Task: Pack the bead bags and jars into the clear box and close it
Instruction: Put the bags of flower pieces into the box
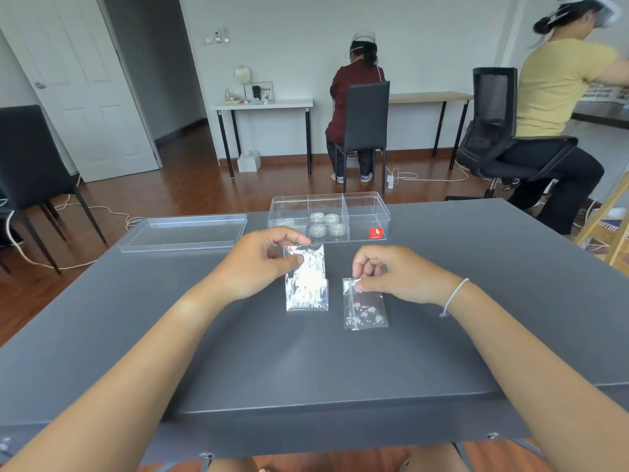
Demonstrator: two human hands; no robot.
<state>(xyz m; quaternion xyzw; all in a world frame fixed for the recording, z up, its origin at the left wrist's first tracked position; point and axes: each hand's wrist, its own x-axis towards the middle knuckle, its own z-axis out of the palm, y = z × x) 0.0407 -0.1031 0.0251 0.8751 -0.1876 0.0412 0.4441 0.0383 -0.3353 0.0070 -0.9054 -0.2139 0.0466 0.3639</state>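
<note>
The left hand [263,264] pinches the top of a clear bead bag [306,279] between thumb and fingers, holding it upright-ish over the grey table [136,318], its lower edge at or just above the surface; I cannot tell which. This bag looks like more than one layer, perhaps two bags stacked, though the glare makes that hard to judge. White beads sit in its lower half.

The right hand [388,272] grips the top edge of a second bag [364,306], thumb on the upper left corner, fingers curled above. That bag lies flat on the table, a few pale beads scattered near its lower part. A thin white bracelet [454,296] circles the right wrist.

Just beyond the hands stands the clear box [364,212], open, split into three compartments. Four small round jars [327,224] sit in the middle one, two by two. The right compartment carries a red label [375,233] on its front wall. The left compartment's contents are unclear behind the left hand.

The box's lid [183,231] lies to the left of it on the table, apart from the box.

Further back, two people sit at desks with their backs turned.
</note>
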